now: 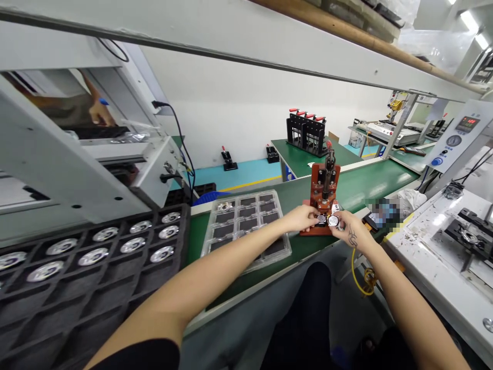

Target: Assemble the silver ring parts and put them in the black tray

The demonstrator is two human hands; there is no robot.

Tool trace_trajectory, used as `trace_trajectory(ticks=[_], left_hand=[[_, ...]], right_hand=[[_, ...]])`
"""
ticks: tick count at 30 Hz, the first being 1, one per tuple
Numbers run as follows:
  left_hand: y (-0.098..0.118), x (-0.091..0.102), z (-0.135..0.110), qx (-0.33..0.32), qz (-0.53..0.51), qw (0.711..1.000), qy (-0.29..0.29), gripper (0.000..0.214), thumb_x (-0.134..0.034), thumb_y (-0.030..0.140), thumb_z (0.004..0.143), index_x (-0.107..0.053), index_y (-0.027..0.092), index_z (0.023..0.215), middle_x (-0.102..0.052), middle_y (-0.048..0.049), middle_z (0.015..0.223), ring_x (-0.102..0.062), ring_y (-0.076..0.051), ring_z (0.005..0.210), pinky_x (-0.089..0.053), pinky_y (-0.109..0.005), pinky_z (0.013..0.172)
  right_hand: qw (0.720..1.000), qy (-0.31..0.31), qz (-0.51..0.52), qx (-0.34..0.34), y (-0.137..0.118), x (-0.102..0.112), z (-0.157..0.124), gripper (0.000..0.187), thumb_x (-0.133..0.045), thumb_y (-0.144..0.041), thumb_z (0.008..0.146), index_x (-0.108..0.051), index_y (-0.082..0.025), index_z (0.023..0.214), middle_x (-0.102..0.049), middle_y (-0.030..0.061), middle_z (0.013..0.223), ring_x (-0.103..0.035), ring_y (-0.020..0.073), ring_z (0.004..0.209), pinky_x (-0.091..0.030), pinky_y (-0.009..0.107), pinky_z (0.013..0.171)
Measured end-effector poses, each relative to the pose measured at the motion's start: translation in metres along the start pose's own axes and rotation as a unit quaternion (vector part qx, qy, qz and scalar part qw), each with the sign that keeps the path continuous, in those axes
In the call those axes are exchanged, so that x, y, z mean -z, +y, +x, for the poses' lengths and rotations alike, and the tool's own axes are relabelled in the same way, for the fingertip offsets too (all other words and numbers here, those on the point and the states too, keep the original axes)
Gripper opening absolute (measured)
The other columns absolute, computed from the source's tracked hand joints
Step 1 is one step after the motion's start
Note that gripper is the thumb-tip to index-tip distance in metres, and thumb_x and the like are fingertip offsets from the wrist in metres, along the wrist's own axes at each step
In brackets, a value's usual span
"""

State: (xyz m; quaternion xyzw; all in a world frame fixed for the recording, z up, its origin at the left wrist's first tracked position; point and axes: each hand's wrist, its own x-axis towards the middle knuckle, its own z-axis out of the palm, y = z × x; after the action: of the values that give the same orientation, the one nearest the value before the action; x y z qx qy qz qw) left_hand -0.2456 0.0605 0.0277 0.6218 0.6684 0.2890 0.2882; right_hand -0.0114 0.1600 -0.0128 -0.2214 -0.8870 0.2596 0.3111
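Note:
Both hands work at the base of an orange-brown toggle-clamp fixture (325, 180) on the green bench. The fingers of my left hand (302, 218) are closed at the edge of a dark round part (321, 219) with a bright rim, low in the fixture. Between thumb and fingers, my right hand (348, 228) pinches a silver round metal part (333, 221), tilted with its face toward me. The two parts are side by side, too small for fine detail. Left of the fixture lies a clear plastic tray (287, 246) with dark compartments, one holding a round metal part (225, 206).
A black foam tray (115, 277) with several silver round parts fills the left. A phone-like device (381, 213), partly blurred out, lies right of my right hand. A white machine table (427, 231) stands at right, and a shelf beam (231, 46) crosses overhead. Another person's hand (100, 112) shows at upper left.

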Motion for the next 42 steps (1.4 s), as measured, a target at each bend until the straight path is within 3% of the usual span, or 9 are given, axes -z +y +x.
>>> trace_trajectory(ticks=[5, 13, 19, 23, 26, 30, 36, 38, 42], left_hand=[[-0.009, -0.027, 0.023, -0.022, 0.027, 0.999, 0.031, 0.021, -0.079, 0.021, 0.075, -0.079, 0.017, 0.096, -0.073, -0.0029, 0.074, -0.068, -0.022, 0.075, -0.045, -0.027, 0.066], [-0.01, -0.018, 0.011, -0.032, 0.011, 0.999, 0.04, 0.022, -0.078, 0.026, 0.076, -0.079, 0.014, 0.095, -0.062, 0.0025, 0.063, -0.055, -0.016, 0.062, -0.038, -0.027, 0.062], [-0.02, 0.034, -0.042, -0.011, -0.007, 0.998, 0.064, 0.036, -0.079, 0.04, 0.076, -0.081, 0.016, 0.103, -0.056, 0.0053, 0.065, -0.048, -0.013, 0.058, -0.037, -0.026, 0.059], [-0.025, 0.067, -0.074, -0.011, -0.043, 0.992, 0.117, 0.045, -0.08, 0.05, 0.08, -0.08, 0.018, 0.112, -0.069, -0.0043, 0.095, -0.062, -0.017, 0.078, -0.049, -0.028, 0.07], [-0.026, 0.082, -0.094, 0.021, -0.181, 0.973, 0.144, 0.051, -0.09, 0.051, 0.074, -0.077, 0.017, 0.111, -0.075, -0.0084, 0.102, -0.07, -0.02, 0.085, -0.057, -0.034, 0.077], [-0.029, 0.101, -0.132, 0.063, -0.357, 0.909, 0.206, 0.058, -0.101, 0.047, 0.067, -0.074, 0.016, 0.108, -0.079, -0.0088, 0.096, -0.071, -0.018, 0.073, -0.061, -0.034, 0.069], [-0.034, 0.128, -0.203, 0.07, -0.414, 0.847, 0.326, 0.049, -0.108, 0.035, 0.062, -0.083, 0.024, 0.102, -0.077, 0.0025, 0.081, -0.066, -0.011, 0.07, -0.059, -0.021, 0.062], [-0.034, 0.13, -0.22, 0.088, -0.411, 0.837, 0.351, 0.044, -0.105, 0.031, 0.067, -0.083, 0.024, 0.104, -0.079, 0.0036, 0.085, -0.068, -0.01, 0.074, -0.06, -0.018, 0.067], [-0.03, 0.127, -0.242, 0.118, -0.399, 0.826, 0.381, 0.056, -0.108, 0.03, 0.059, -0.082, 0.02, 0.107, -0.08, -0.0005, 0.091, -0.073, -0.011, 0.076, -0.064, -0.017, 0.07]], right_hand=[[1.0, -0.002, 0.001, -0.024, 0.019, -0.012, 0.011, 0.031, -0.072, -0.033, 0.087, -0.071, -0.021, 0.115, -0.065, 0.0014, 0.087, -0.06, 0.0186, 0.075, -0.052, 0.033, 0.075], [0.997, -0.071, 0.004, -0.037, 0.041, -0.022, 0.021, 0.031, -0.071, -0.045, 0.105, -0.069, -0.016, 0.117, -0.07, 0.0006, 0.093, -0.065, 0.0139, 0.071, -0.058, 0.03, 0.069], [0.992, -0.122, 0.002, 0.012, 0.037, -0.032, 0.051, 0.028, -0.077, -0.04, 0.101, -0.073, -0.017, 0.117, -0.073, 0.0083, 0.123, -0.071, 0.023, 0.106, -0.061, 0.044, 0.094], [0.99, -0.141, 0.009, 0.021, 0.03, -0.034, 0.06, 0.027, -0.086, -0.032, 0.087, -0.08, -0.018, 0.111, -0.076, 0.0098, 0.11, -0.071, 0.028, 0.099, -0.06, 0.041, 0.087], [0.989, -0.144, 0.011, 0.033, 0.024, -0.029, 0.055, 0.03, -0.085, -0.029, 0.084, -0.083, -0.022, 0.113, -0.077, 0.009, 0.108, -0.071, 0.0299, 0.102, -0.058, 0.039, 0.088], [0.992, -0.12, -0.011, 0.022, 0.024, 0.0, 0.053, 0.023, -0.078, -0.039, 0.09, -0.083, -0.02, 0.101, -0.077, 0.0097, 0.1, -0.069, 0.0248, 0.083, -0.056, 0.035, 0.078], [0.993, -0.103, -0.055, 0.011, 0.034, 0.05, 0.069, 0.036, -0.062, -0.043, 0.101, -0.082, -0.019, 0.083, -0.077, 0.0066, 0.071, -0.068, 0.0228, 0.065, -0.051, 0.032, 0.063], [0.991, -0.109, -0.069, 0.033, 0.03, 0.043, 0.061, 0.034, -0.062, -0.043, 0.102, -0.084, -0.02, 0.089, -0.082, 0.0083, 0.08, -0.073, 0.0257, 0.073, -0.057, 0.035, 0.071], [0.986, -0.096, -0.104, 0.09, 0.016, 0.0, 0.022, 0.035, -0.06, -0.039, 0.105, -0.082, -0.021, 0.126, -0.082, 0.0123, 0.131, -0.072, 0.0353, 0.124, -0.056, 0.05, 0.107]])
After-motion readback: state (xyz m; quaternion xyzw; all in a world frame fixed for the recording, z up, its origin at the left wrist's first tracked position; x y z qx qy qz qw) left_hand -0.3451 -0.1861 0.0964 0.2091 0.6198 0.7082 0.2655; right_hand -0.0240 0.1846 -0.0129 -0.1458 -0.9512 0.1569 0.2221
